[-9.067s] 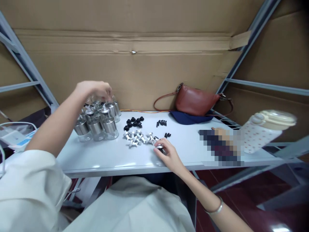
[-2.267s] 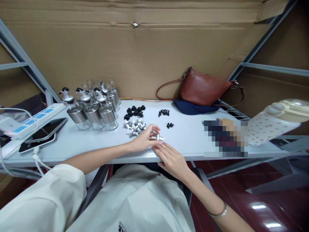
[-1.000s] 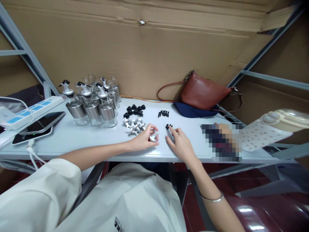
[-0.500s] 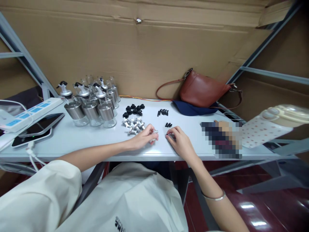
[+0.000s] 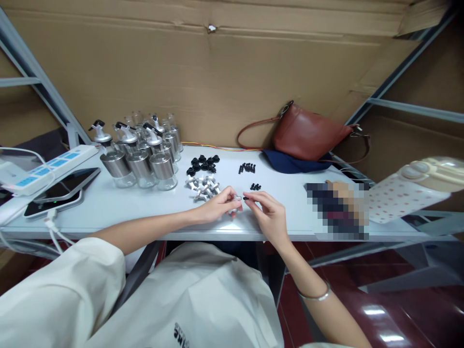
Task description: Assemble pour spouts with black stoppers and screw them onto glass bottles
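Observation:
My left hand point(image 5: 220, 205) is closed round a silver-white pourer spout point(image 5: 237, 198), mostly hidden by the fingers. Between thumb and fingertips, my right hand point(image 5: 268, 212) pinches a small black plastic piece point(image 5: 246, 198), close to the spout's end. Beyond the left hand lies a pile of silver-white pourer spouts point(image 5: 203, 186). Black ridged stoppers point(image 5: 203, 163) are gathered behind that pile. Two small groups of black pieces lie past the right hand, a nearer one of short pieces point(image 5: 255, 186) and a farther one of longer pieces point(image 5: 247, 167).
Several glass bottles with steel sleeves point(image 5: 139, 166) stand at the left, some topped with pourers. Left of them are a power strip point(image 5: 54, 169) and a phone point(image 5: 65, 186). A brown handbag point(image 5: 311, 133) on dark blue cloth, a blurred-out patch and a dotted bottle point(image 5: 402, 193) occupy the right.
My right hand has lifted from the table and moved left with the black piece, up to the spout in my left hand. The left hand stays nearly in place; the view has shifted slightly.

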### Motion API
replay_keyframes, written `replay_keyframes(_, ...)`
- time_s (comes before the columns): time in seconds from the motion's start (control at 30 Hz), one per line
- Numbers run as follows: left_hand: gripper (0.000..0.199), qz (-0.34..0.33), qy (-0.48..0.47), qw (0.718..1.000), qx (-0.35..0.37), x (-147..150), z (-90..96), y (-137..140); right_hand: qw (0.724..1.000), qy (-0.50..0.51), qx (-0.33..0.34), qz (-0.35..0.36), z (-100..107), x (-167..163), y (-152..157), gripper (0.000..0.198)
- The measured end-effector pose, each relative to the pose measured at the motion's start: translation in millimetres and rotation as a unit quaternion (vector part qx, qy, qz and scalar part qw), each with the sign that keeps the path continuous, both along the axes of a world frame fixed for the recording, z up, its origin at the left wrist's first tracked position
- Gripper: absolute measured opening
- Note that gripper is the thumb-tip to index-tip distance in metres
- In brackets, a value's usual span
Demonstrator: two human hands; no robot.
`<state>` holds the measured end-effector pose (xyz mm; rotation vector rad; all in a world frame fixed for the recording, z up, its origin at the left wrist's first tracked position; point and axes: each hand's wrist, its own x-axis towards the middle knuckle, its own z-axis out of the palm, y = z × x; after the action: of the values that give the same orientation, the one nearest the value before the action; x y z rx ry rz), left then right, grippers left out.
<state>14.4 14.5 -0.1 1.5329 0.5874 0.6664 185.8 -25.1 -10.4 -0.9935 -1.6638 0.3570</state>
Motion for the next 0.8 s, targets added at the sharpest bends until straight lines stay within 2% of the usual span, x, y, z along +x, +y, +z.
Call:
replay_keyframes(0.17, 0.028, -0.008, -0.004, 1.0, 0.002, 0.0, 1.1, -0.5, 1.0, -0.011, -0.006, -0.007, -1.0, 1.4, 0.4, 0.019)
replay_keyframes(0.67, 0.02, -0.006, 0.024, 0.999, 0.036, -0.7, 0.2, 0.0, 0.995, -0.066, 0.074, 0.0, -4.6, -0.1, 0.4, 0.02)
replay_keyframes(0.8, 0.019, -0.008, 0.024, 0.999, 0.03, -0.3, 0.1, -0.5, 0.996, -0.061, 0.07, 0.008, -3.9, 0.7, -0.3, 0.022)
